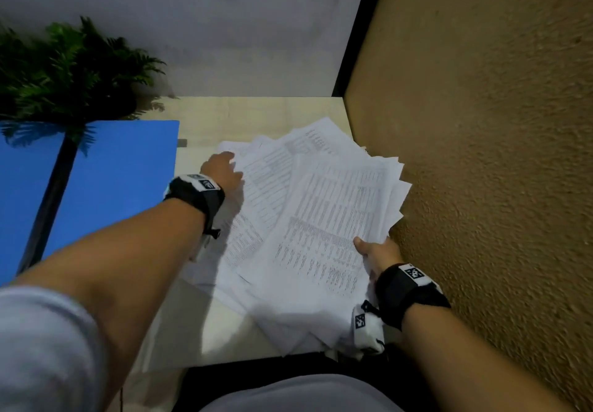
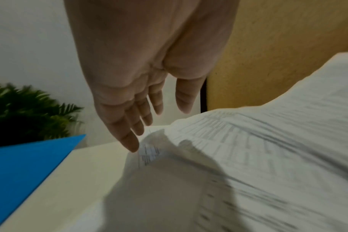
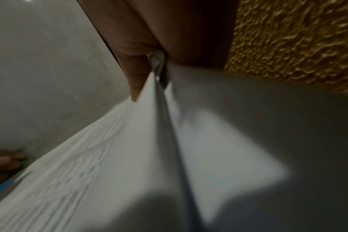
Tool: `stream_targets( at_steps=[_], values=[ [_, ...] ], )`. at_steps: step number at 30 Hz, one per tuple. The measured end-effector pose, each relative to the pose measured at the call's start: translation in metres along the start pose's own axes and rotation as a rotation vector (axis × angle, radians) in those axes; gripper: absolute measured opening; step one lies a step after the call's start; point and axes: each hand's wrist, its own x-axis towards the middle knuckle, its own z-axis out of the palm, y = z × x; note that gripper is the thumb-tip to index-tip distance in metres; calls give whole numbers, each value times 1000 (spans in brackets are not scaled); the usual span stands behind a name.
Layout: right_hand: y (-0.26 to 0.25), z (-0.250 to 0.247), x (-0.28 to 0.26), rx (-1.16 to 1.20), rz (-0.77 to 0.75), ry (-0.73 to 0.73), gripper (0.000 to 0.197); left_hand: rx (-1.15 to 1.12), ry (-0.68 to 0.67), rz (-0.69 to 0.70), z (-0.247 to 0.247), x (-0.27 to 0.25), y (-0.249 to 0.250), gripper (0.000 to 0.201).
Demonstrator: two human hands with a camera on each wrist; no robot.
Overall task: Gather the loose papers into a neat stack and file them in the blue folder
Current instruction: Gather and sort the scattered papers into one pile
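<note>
Where the head view starts, nearest the person, a grey sleeve [image 1: 41,341] covers the left upper arm at 7 o'clock, and both forearms reach out over a pale wooden table [image 1: 205,331]. At 4 o'clock the right hand [image 1: 380,253], with a black wrist strap, has its grip clamped on a fanned pile of white printed papers [image 1: 321,219]: the thumb lies on top of the near right edge, and the right wrist view shows sheets pinched between thumb and fingers [image 3: 135,75]. Those papers lie unevenly, corners splayed toward 1 o'clock, their near corner overhanging the table edge. Farther out, at 11 o'clock of the pile, the left hand [image 1: 223,169] rests its grip apart, fingers straight, fingertips [image 2: 131,144] touching the far left corner of the sheets. Left of that hand, at 9 o'clock, a flat blue plastic folder [image 1: 112,180] lies closed on the table, apart from the papers. Beyond the folder, at 10 o'clock, stands a dark green fern-like plant [image 1: 73,68]. A textured tan wall [image 1: 481,123] runs along the right, and a pale grey wall [image 1: 208,26] closes the far side.
</note>
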Motion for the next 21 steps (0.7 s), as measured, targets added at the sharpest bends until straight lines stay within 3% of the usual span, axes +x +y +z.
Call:
stream_targets(
  at_steps=[3, 6, 11, 15, 18, 21],
  values=[
    [-1, -2, 1, 4, 18, 13, 42, 97, -159, 13, 9, 30, 6, 76],
    [2, -3, 3, 3, 42, 25, 45, 132, -178, -2, 19, 37, 4, 75],
    [4, -8, 4, 49, 75, -16, 45, -98, 168, 93, 15, 17, 5, 22],
    [2, -9, -1, 136, 94, -71, 42, -222, 321, 75, 1, -11, -13, 12],
    [2, -6, -6, 173, 132, -76, 45, -286, 249, -1, -2, -49, -32, 11],
    [-6, 2, -14, 135, 185, -94, 41, -242, 33, -73, 8, -97, -51, 25]
  ],
)
